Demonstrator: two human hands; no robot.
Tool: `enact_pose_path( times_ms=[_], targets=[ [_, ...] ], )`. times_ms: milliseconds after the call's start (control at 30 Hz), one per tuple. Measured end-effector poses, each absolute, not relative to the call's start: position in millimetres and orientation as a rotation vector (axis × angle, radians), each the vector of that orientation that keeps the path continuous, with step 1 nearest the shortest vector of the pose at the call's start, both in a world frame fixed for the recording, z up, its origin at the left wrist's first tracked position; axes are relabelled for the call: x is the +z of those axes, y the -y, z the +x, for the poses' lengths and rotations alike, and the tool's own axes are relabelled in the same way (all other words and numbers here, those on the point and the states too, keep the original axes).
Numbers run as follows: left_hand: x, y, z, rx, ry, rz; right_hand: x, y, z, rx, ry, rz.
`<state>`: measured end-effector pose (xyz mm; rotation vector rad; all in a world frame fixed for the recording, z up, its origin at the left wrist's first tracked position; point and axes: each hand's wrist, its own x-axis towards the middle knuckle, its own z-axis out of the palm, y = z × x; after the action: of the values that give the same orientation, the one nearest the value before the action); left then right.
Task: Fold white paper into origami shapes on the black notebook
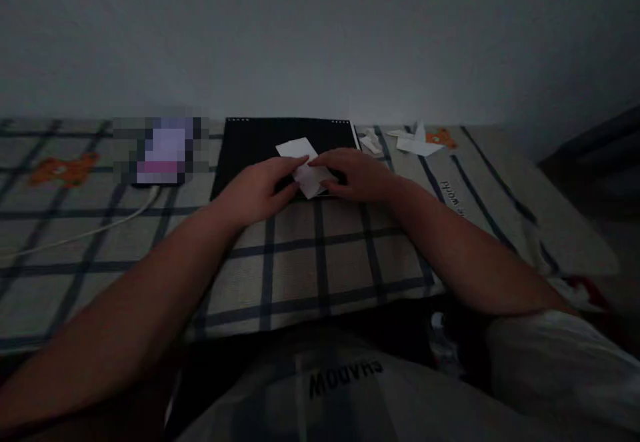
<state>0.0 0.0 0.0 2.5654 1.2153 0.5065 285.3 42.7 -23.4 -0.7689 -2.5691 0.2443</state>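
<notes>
We have a white sheet of paper (305, 165), already partly folded, lying on a black board (250, 149) that rests on the plaid bedcover (320, 262). Our left hand (260, 189) pins the paper's left edge with its fingertips closed down on it, while our right hand (357, 175) lies over the right part, fingers pressed flat on the fold; whether the thumb pinches under the sheet we cannot tell in this dim light. The main risk, as we judge it, is a crooked crease: the bedding beneath the board is soft, so pressure could tilt the board and let the paper slide. The poor light could also hide a misaligned edge. To the right lie finished white folded pieces (415, 141) near an orange print (440, 138); to the left a white cable (100, 229) runs across the cover, well apart from our hands.
</notes>
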Motion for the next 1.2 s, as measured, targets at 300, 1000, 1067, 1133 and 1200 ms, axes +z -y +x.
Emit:
enact_pose_path(
  times_ms=[300,1000,1067,1133,1200],
  targets=[
    [-0.3,-6.3,1.2,0.440,-1.121,2.688,-20.0,-48.8,284.9,0.197,2.508,-0.961],
    [-9.7,-1.9,5.7,0.364,-1.177,2.633,-5.8,-41.8,280.0,0.195,2.250,-1.358],
    [-11.5,-3.3,5.6,0.390,-1.169,2.626,-7.3,-41.9,279.9,0.173,2.227,-1.416],
    [-12.3,-4.2,5.5,0.424,-1.153,2.634,-9.8,-42.6,280.1,0.161,2.228,-1.464],
    [-12.9,-4.9,5.2,0.455,-1.132,2.655,-12.8,-44.1,281.1,0.157,2.256,-1.491]
  ],
)
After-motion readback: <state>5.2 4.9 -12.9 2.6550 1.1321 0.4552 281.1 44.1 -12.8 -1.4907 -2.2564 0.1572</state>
